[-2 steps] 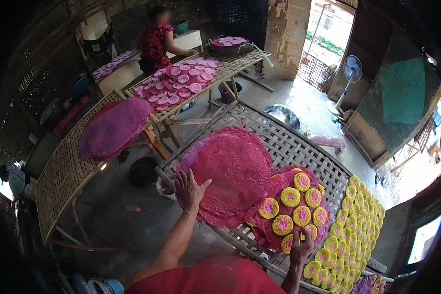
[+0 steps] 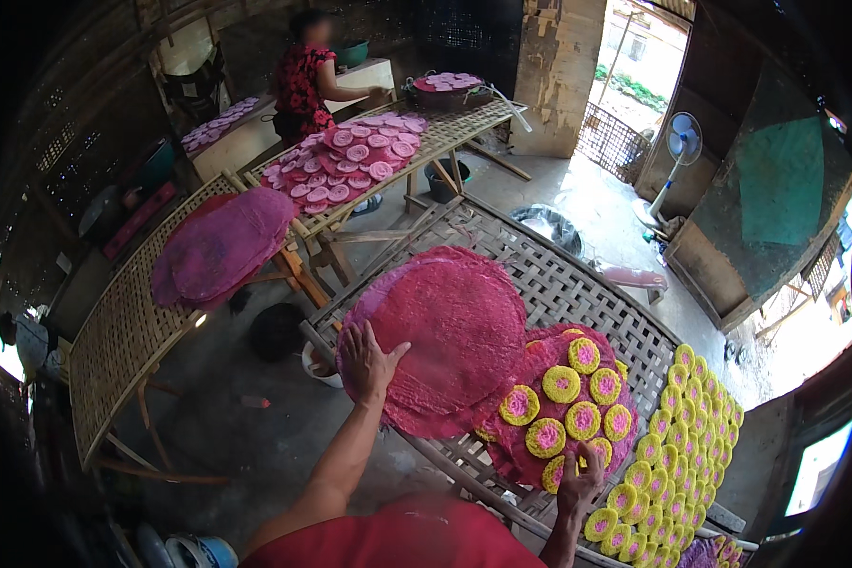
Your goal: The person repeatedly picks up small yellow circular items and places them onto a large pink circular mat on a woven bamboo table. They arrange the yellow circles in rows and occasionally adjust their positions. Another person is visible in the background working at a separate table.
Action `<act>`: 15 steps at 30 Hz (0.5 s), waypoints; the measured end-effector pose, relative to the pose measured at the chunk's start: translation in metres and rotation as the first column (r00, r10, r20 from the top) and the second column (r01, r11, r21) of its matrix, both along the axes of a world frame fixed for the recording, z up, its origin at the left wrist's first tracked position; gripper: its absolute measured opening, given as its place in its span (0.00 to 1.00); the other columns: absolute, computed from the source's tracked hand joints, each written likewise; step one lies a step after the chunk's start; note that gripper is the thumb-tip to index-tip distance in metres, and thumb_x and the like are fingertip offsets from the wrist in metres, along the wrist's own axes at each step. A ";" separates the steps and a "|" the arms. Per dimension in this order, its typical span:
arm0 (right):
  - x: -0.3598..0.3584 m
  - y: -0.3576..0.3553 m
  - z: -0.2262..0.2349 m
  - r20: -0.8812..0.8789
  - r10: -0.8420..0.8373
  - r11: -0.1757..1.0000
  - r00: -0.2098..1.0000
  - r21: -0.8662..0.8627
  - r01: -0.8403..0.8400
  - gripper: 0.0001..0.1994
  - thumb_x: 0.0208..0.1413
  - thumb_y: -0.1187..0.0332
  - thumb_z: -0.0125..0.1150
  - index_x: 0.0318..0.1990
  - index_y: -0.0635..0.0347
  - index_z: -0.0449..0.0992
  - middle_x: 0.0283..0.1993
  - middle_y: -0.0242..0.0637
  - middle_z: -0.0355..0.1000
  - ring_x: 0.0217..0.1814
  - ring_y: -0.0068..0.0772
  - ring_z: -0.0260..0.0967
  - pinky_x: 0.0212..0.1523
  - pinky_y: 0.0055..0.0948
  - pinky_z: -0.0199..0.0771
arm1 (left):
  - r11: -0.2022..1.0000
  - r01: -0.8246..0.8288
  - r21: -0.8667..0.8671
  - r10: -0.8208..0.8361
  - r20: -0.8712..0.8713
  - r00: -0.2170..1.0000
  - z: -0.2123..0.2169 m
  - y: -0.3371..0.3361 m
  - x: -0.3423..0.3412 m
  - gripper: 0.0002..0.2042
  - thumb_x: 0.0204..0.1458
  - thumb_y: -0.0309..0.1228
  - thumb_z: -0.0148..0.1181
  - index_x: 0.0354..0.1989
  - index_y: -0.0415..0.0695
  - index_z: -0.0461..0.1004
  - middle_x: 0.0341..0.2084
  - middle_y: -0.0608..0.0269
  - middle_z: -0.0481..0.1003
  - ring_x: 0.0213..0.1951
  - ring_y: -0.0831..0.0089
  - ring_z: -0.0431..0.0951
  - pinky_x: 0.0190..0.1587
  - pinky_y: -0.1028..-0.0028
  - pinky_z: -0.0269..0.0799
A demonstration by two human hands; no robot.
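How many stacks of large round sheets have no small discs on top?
2: a magenta stack of round sheets under your left hand, and a purple stack of round sheets on the pale woven-bamboo rack at left. Others may be hidden.

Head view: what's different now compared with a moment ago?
Very little. The co-worker's hand in the background has risen slightly and shifted a touch to the right. Nothing has visibly been picked up or let go. The person's left hand stays spread on the pile of round pink sheets, and the right hand stays at the yellow-and-pink discs.
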State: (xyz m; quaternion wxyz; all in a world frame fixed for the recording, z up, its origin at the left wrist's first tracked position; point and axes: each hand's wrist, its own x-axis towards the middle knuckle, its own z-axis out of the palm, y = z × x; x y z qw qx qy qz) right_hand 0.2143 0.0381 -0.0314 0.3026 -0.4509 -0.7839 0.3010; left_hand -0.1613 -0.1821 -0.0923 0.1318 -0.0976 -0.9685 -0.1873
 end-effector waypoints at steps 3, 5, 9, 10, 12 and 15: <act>0.006 -0.004 -0.007 0.009 0.014 1.000 1.000 0.020 -0.014 0.14 0.59 0.68 0.67 0.50 0.64 0.80 0.50 0.44 0.79 0.49 0.42 0.77 0.48 0.36 0.75 | 0.998 -0.042 -0.052 0.042 0.004 0.999 0.006 0.010 -0.015 0.60 0.38 0.74 0.64 0.72 0.37 0.59 0.69 0.31 0.59 0.72 0.41 0.58 0.74 0.47 0.48; 0.011 -0.005 -0.012 0.011 0.021 0.998 1.000 -0.057 -0.021 0.15 0.59 0.67 0.67 0.50 0.65 0.80 0.50 0.44 0.79 0.48 0.41 0.77 0.46 0.34 0.75 | 0.992 -0.091 -0.086 0.094 0.029 0.995 0.007 0.015 -0.024 0.63 0.33 0.75 0.66 0.73 0.38 0.57 0.69 0.33 0.60 0.71 0.41 0.59 0.73 0.47 0.50; 0.014 -0.003 -0.020 -0.021 0.029 0.997 0.999 -0.069 -0.031 0.15 0.60 0.67 0.67 0.50 0.66 0.80 0.48 0.42 0.79 0.47 0.38 0.77 0.44 0.34 0.74 | 0.997 -0.070 -0.038 0.072 0.078 0.994 0.000 0.030 -0.045 0.68 0.27 0.73 0.72 0.74 0.40 0.54 0.67 0.39 0.63 0.70 0.44 0.61 0.71 0.46 0.55; 0.012 -0.002 -0.021 -0.011 0.041 0.998 0.999 -0.053 -0.042 0.15 0.60 0.67 0.67 0.50 0.66 0.80 0.47 0.41 0.79 0.47 0.37 0.77 0.43 0.33 0.74 | 0.998 -0.058 -0.027 0.060 0.066 0.996 -0.002 0.033 -0.049 0.68 0.26 0.73 0.73 0.75 0.41 0.53 0.67 0.40 0.64 0.70 0.45 0.61 0.71 0.46 0.56; 0.014 0.001 -0.018 0.011 0.064 0.998 0.998 0.006 -0.064 0.14 0.59 0.68 0.67 0.50 0.65 0.81 0.46 0.40 0.79 0.47 0.38 0.77 0.43 0.33 0.74 | 0.994 -0.108 -0.019 0.110 0.130 0.985 -0.006 0.038 -0.054 0.68 0.25 0.70 0.76 0.74 0.41 0.54 0.67 0.42 0.64 0.70 0.47 0.61 0.70 0.48 0.58; 0.020 0.003 -0.006 -0.062 0.094 0.994 0.994 -0.045 -0.097 0.15 0.57 0.71 0.67 0.51 0.62 0.80 0.49 0.42 0.77 0.50 0.43 0.75 0.44 0.37 0.75 | 0.987 -0.157 0.042 0.150 0.129 0.980 -0.004 0.040 -0.062 0.63 0.25 0.59 0.83 0.71 0.41 0.59 0.63 0.46 0.69 0.68 0.50 0.66 0.66 0.56 0.66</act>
